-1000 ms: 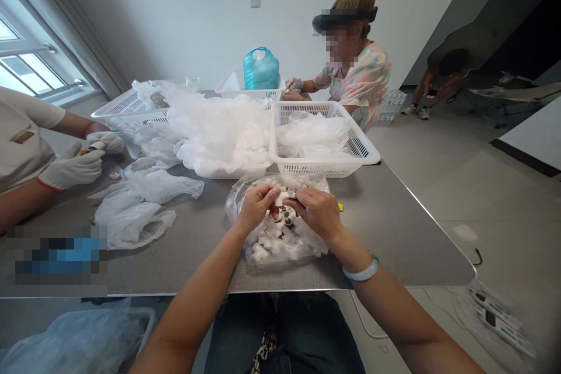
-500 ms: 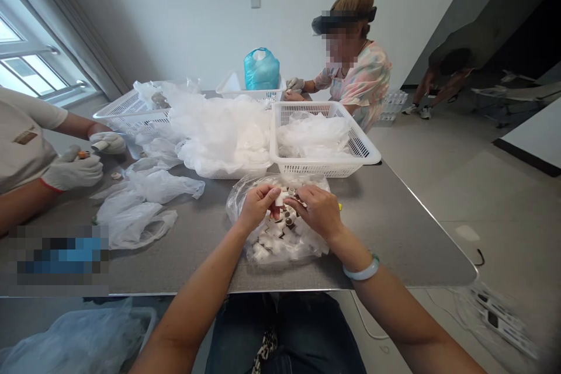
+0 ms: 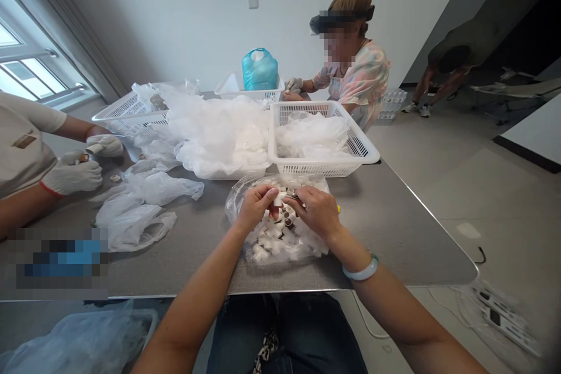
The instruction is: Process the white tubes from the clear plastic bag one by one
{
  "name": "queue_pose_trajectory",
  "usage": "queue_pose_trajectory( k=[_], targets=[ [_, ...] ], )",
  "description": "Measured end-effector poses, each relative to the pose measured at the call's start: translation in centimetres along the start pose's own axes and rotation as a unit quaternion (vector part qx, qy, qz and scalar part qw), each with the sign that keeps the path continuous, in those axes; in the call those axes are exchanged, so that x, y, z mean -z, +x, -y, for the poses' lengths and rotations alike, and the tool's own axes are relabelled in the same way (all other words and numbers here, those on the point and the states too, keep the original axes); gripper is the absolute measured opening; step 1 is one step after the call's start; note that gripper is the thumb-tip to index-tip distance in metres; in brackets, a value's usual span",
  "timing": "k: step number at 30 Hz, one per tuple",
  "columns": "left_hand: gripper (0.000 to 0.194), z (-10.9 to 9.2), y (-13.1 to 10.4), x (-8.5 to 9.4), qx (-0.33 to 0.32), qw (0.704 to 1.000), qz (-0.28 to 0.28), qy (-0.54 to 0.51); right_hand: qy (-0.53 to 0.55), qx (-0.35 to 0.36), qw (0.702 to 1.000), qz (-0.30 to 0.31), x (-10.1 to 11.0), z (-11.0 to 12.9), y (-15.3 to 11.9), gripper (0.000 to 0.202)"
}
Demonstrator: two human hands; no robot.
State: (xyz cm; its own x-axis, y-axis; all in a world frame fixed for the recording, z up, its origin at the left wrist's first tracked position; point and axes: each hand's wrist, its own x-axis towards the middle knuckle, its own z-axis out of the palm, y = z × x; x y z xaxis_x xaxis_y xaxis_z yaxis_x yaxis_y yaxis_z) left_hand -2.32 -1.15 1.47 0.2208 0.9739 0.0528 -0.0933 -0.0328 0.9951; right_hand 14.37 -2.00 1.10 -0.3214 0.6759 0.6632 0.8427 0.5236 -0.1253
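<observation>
Above a clear plastic bag [image 3: 234, 210] full of white pipe fittings [image 3: 267, 239], my two hands work close together. My left hand [image 3: 256, 204] is closed, pinching one white plastic pipe fitting [image 3: 277, 198] between thumb and fingers. Against that fitting's right side, my right hand [image 3: 318, 210] is closed around a slim knife-like tool [image 3: 339, 209]. Its yellow end sticks out past the hand, and a thin dark part shows near the fitting. Most of the tool is hidden by my fingers.
White plastic baskets [image 3: 324, 169] holding plastic bags stand behind the fittings. Loose plastic bags [image 3: 140, 204] lie left. A co-worker's gloved hands [image 3: 74, 174] hold a fitting at the left; another person [image 3: 359, 64] sits across. The table's front edge [image 3: 307, 291] is near me.
My hands stay almost in place with the fitting, which has turned slightly at most. The left co-worker's gloved hands have shifted a little. The whole view has moved slightly.
</observation>
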Motion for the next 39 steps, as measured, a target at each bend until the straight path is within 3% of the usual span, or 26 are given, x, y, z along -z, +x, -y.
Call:
queue_pose_trajectory(
  k=[6,15,31,39],
  targets=[
    [0.040,-0.05,-0.04,0.08,-0.035,0.999,0.014,0.023,0.022,-0.014,0.999,0.022,0.34,0.04,0.09,0.054],
    [0.044,-0.40,-0.12,0.10,0.016,1.000,0.007,0.007,-0.002,0.047,0.999,0.007,0.34,-0.39,0.19,0.053],
    [0.040,-0.51,-0.11,0.10,0.022,0.999,0.011,-0.021,-0.028,0.090,0.995,-0.022,0.27,0.23,0.59,0.047],
    [0.041,-0.49,-0.06,0.14,0.032,0.998,0.019,-0.041,-0.037,0.107,0.994,-0.008,0.47,-0.15,0.84,0.050]
  ],
)
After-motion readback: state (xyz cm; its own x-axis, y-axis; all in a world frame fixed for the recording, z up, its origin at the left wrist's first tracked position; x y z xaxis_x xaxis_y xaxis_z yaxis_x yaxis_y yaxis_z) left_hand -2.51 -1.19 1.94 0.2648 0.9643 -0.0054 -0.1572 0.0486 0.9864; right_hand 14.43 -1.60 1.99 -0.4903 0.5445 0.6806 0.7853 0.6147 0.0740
